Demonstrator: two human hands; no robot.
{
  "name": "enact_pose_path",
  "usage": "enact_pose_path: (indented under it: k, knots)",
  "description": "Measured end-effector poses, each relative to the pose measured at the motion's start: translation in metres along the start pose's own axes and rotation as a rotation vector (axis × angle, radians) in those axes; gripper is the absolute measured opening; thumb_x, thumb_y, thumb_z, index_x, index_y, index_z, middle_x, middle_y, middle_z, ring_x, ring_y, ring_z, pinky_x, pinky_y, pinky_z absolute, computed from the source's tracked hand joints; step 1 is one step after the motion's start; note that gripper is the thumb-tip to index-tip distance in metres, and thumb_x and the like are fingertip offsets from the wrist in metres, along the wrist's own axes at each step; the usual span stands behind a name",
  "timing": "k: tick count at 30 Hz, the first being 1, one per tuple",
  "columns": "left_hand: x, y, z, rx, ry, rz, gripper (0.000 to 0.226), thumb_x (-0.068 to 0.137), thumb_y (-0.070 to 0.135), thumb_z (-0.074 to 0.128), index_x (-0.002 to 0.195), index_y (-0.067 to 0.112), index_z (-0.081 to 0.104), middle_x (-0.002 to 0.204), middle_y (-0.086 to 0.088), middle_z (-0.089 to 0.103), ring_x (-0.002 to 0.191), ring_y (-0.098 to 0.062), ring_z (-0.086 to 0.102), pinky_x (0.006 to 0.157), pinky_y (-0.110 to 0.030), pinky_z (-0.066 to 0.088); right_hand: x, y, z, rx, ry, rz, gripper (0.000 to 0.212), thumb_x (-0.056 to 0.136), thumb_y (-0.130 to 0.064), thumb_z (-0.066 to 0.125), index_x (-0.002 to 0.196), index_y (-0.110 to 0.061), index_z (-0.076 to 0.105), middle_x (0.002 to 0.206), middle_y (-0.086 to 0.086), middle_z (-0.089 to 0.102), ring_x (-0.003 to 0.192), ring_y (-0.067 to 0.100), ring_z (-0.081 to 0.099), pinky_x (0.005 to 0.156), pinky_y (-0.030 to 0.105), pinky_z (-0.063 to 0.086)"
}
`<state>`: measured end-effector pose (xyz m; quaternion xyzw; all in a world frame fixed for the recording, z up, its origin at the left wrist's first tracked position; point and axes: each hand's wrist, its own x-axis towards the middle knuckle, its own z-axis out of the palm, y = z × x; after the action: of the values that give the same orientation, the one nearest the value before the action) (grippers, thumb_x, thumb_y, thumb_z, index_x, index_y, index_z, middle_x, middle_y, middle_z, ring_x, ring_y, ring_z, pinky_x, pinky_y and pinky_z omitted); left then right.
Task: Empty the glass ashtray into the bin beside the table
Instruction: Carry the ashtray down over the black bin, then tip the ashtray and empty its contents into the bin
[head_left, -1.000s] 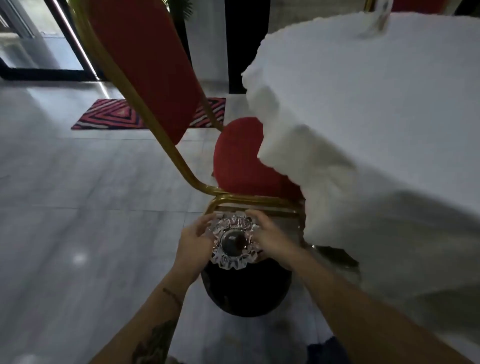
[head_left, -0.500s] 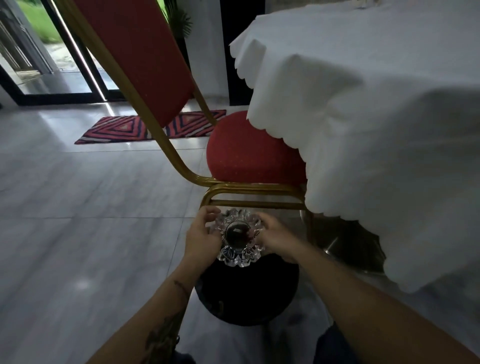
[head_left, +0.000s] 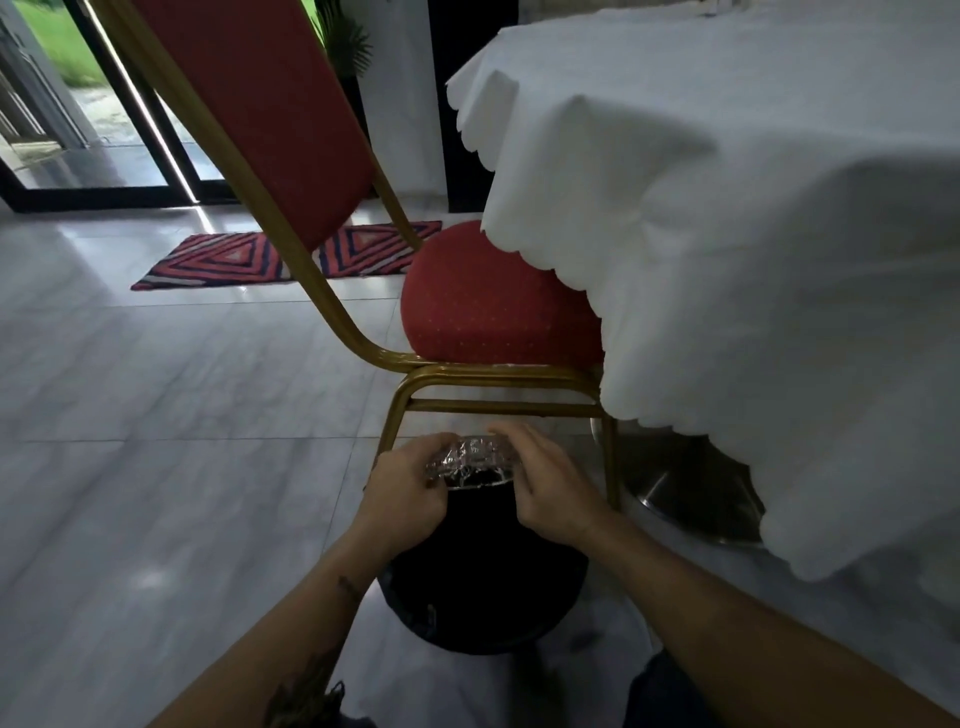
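The cut-glass ashtray (head_left: 470, 460) is held between both hands, low over the black round bin (head_left: 485, 577) on the floor. It is tipped steeply, its bowl turned down toward the bin's dark opening, so only its ribbed outer wall shows. My left hand (head_left: 408, 491) grips its left rim and my right hand (head_left: 550, 486) grips its right rim. What the ashtray holds cannot be seen.
A red chair with a gold frame (head_left: 483, 374) stands just behind the bin. The table with a white cloth (head_left: 727, 234) overhangs on the right, its metal base (head_left: 685, 499) beside the bin. A striped rug (head_left: 280, 254) lies on the tiled floor by glass doors.
The ashtray has turned from facing up at me to tipped over toward the bin, and both hands have rotated with it. The view has lifted a little.
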<state>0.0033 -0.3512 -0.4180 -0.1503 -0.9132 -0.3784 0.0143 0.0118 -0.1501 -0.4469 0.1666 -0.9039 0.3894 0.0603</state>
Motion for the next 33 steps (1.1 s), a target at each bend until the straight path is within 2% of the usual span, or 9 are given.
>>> enact_pose_path:
  k: [4, 9, 12, 16, 20, 23, 26, 29, 33]
  knots:
    - [-0.006, -0.010, 0.003, 0.094, 0.029, 0.169, 0.043, 0.081, 0.010, 0.064, 0.124, 0.018, 0.066, 0.117, 0.001, 0.072, 0.104, -0.014, 0.065, 0.092, -0.029, 0.051, -0.004, 0.006, -0.002, -0.058, -0.064, -0.017, 0.061, 0.086, -0.001, 0.054, 0.138, -0.031, 0.045, 0.134, -0.007, 0.052, 0.116, 0.014, 0.056, 0.095, 0.038, 0.054]
    - [-0.014, -0.014, 0.001, 0.311, 0.029, 0.391, 0.050, 0.085, 0.028, 0.050, 0.133, 0.017, 0.062, 0.131, -0.002, 0.067, 0.115, -0.023, 0.065, 0.095, -0.033, 0.054, -0.006, 0.008, -0.002, -0.135, -0.096, -0.072, 0.061, 0.082, -0.004, 0.063, 0.133, -0.030, 0.042, 0.130, -0.006, 0.046, 0.109, 0.019, 0.055, 0.084, 0.044, 0.057]
    - [-0.011, -0.020, 0.000, 0.412, 0.039, 0.501, 0.049, 0.088, 0.023, 0.049, 0.135, 0.017, 0.061, 0.136, -0.001, 0.065, 0.123, -0.023, 0.062, 0.095, -0.037, 0.057, -0.006, 0.010, -0.002, -0.220, -0.093, -0.127, 0.062, 0.079, -0.003, 0.064, 0.135, -0.022, 0.042, 0.134, 0.001, 0.043, 0.118, 0.021, 0.050, 0.090, 0.044, 0.055]
    - [-0.007, -0.032, -0.001, 0.465, 0.038, 0.621, 0.051, 0.089, 0.007, 0.052, 0.139, 0.015, 0.058, 0.143, -0.004, 0.059, 0.131, -0.024, 0.056, 0.102, -0.033, 0.053, -0.007, 0.013, 0.000, -0.265, -0.069, -0.181, 0.078, 0.075, 0.000, 0.066, 0.145, -0.018, 0.038, 0.146, 0.006, 0.040, 0.133, 0.026, 0.044, 0.104, 0.042, 0.049]
    - [-0.007, -0.036, -0.003, 0.463, 0.065, 0.656, 0.058, 0.085, 0.001, 0.068, 0.140, 0.012, 0.056, 0.146, -0.006, 0.056, 0.135, -0.025, 0.052, 0.105, -0.034, 0.050, -0.005, 0.013, 0.003, -0.214, -0.028, -0.195, 0.077, 0.075, 0.000, 0.071, 0.145, -0.015, 0.042, 0.149, 0.008, 0.042, 0.138, 0.028, 0.042, 0.107, 0.046, 0.047]
    - [-0.006, -0.036, -0.006, 0.474, 0.089, 0.676, 0.053, 0.088, 0.004, 0.063, 0.141, 0.011, 0.055, 0.146, -0.007, 0.056, 0.136, -0.025, 0.051, 0.109, -0.035, 0.046, 0.001, 0.015, -0.001, -0.231, -0.034, -0.231, 0.074, 0.079, -0.003, 0.072, 0.146, -0.015, 0.042, 0.153, 0.008, 0.041, 0.142, 0.027, 0.039, 0.106, 0.048, 0.049]
    - [-0.004, -0.037, -0.010, 0.473, 0.103, 0.678, 0.049, 0.092, 0.008, 0.051, 0.142, 0.011, 0.054, 0.147, -0.007, 0.054, 0.138, -0.025, 0.049, 0.112, -0.035, 0.043, 0.006, 0.011, -0.007, -0.292, -0.038, -0.272, 0.069, 0.081, -0.003, 0.062, 0.146, -0.014, 0.042, 0.153, 0.009, 0.041, 0.143, 0.028, 0.038, 0.104, 0.048, 0.050]
    - [-0.003, -0.039, -0.011, 0.465, 0.112, 0.662, 0.051, 0.092, 0.008, 0.055, 0.143, 0.012, 0.053, 0.149, -0.006, 0.053, 0.139, -0.024, 0.047, 0.113, -0.035, 0.042, 0.008, 0.006, -0.011, -0.325, -0.027, -0.293, 0.063, 0.081, -0.018, 0.042, 0.144, -0.011, 0.046, 0.151, 0.013, 0.045, 0.140, 0.031, 0.041, 0.102, 0.048, 0.052]
    - [-0.002, -0.039, -0.012, 0.467, 0.115, 0.670, 0.051, 0.092, 0.010, 0.058, 0.143, 0.013, 0.053, 0.148, -0.006, 0.053, 0.138, -0.026, 0.047, 0.111, -0.039, 0.045, 0.009, 0.002, -0.014, -0.342, -0.022, -0.323, 0.062, 0.080, -0.018, 0.044, 0.141, -0.011, 0.047, 0.146, 0.018, 0.047, 0.132, 0.036, 0.048, 0.092, 0.051, 0.057]
